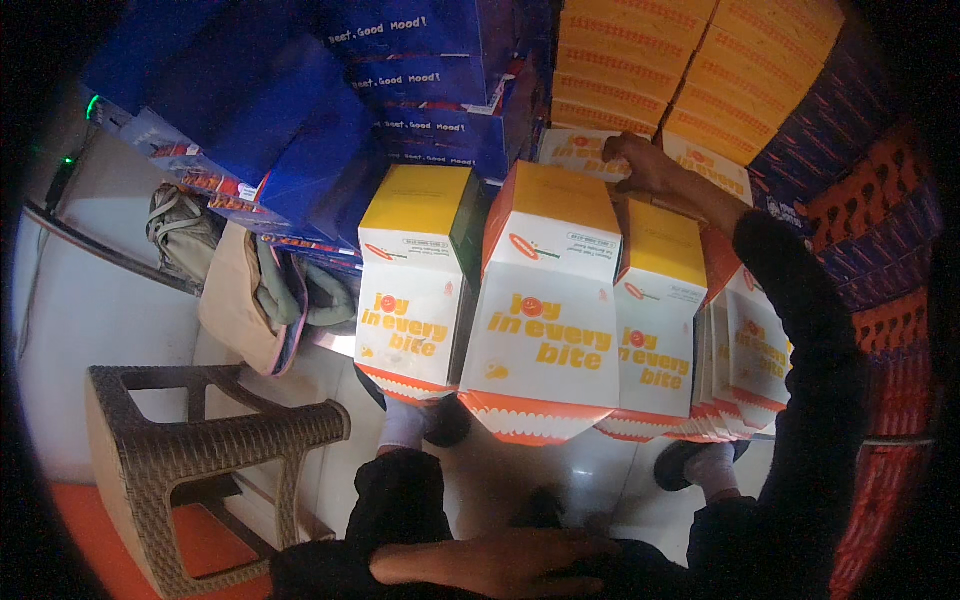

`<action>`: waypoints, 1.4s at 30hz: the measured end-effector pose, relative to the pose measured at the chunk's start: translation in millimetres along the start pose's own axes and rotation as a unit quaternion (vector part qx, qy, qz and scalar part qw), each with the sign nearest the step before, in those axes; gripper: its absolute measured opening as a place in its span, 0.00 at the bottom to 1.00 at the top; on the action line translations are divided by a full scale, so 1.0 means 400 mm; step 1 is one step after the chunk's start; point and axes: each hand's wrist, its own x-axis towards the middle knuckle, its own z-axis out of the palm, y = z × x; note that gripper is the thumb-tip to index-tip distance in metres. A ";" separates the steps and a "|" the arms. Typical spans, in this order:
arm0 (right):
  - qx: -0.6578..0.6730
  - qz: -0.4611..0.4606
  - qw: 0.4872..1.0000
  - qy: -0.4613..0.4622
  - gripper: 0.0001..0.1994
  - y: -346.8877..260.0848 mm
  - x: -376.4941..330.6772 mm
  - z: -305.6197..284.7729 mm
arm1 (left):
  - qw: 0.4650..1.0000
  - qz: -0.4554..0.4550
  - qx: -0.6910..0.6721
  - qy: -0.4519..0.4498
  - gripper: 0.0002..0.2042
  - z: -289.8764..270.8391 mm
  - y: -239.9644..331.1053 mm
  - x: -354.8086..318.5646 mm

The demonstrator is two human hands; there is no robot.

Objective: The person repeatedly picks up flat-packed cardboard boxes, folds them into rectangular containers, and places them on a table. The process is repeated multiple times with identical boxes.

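My right hand reaches forward past the standing cartons. Its fingers curl over the edge of a white carton at the back, under the yellow stacks. My left hand lies across my lap, its fingers stretched out and holding nothing. Between my hands stand food cartons, white with yellow lettering, scalloped red lower edges and yellow or orange upper panels: a left carton, a middle carton and a right carton. Right of them, several flattened cartons lean together, partly behind my right arm.
Blue boxes are stacked at the back left, and yellow cartons at the back. More printed packs line the right side. A brown woven-pattern plastic stool stands at left, near a beige bag. My feet rest on pale floor tiles.
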 end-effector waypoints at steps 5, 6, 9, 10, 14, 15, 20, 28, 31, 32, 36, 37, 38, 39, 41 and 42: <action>0.058 0.023 0.998 0.009 0.27 0.033 -0.008 -0.011 | 1.000 -0.007 0.000 -0.012 0.25 -0.006 0.001 0.009; 0.098 0.041 0.994 0.000 0.27 0.041 -0.006 -0.009 | 1.000 -0.009 0.001 -0.013 0.25 -0.008 0.002 0.012; 0.230 0.155 0.961 -0.021 0.24 0.064 0.009 0.010 | 1.000 -0.010 -0.003 -0.019 0.25 -0.013 0.003 0.018; 0.300 0.200 0.932 -0.024 0.21 0.064 0.018 0.024 | 1.000 -0.013 -0.001 -0.022 0.25 -0.015 0.004 0.021; 0.114 0.062 0.990 -0.059 0.15 0.059 -0.009 0.047 | 0.999 -0.023 0.010 -0.025 0.25 -0.013 0.008 0.027; 0.032 0.025 0.997 -0.070 0.15 0.049 -0.018 0.050 | 0.999 -0.024 0.010 -0.025 0.25 -0.012 0.008 0.026; -0.129 0.032 0.986 -0.103 0.24 -0.018 -0.015 0.036 | 0.999 -0.034 0.017 -0.013 0.25 -0.008 0.008 0.009; -0.288 0.018 0.943 -0.167 0.26 -0.022 0.005 -0.002 | 0.997 -0.055 0.048 -0.014 0.25 -0.008 0.013 -0.005; 0.060 0.225 0.968 -0.089 0.29 -0.035 0.030 -0.026 | 0.997 -0.027 0.012 -0.073 0.27 -0.028 -0.006 0.009; 0.094 0.238 0.963 -0.079 0.30 -0.033 0.025 -0.046 | 0.996 -0.029 0.018 -0.084 0.28 -0.032 -0.017 0.014; -0.141 0.112 0.976 -0.119 0.33 0.017 -0.048 -0.162 | 0.989 -0.041 0.124 -0.076 0.27 -0.007 -0.055 0.034; -0.156 0.124 0.973 -0.119 0.33 0.038 -0.083 -0.186 | 0.987 -0.031 0.142 -0.073 0.27 -0.004 -0.063 0.039; -0.164 0.117 0.974 -0.107 0.34 0.061 -0.117 -0.203 | 0.989 -0.023 0.127 -0.073 0.27 0.001 -0.067 0.043; -0.141 0.146 0.972 -0.118 0.36 0.085 -0.152 -0.213 | 0.991 -0.015 0.113 -0.072 0.27 0.005 -0.068 0.048; -0.118 0.161 0.972 -0.127 0.38 0.125 -0.214 -0.212 | 0.991 -0.006 0.120 -0.057 0.27 0.004 -0.060 0.054; -0.112 0.178 0.967 -0.141 0.39 0.137 -0.235 -0.201 | 0.989 -0.005 0.140 -0.046 0.27 0.004 -0.050 0.058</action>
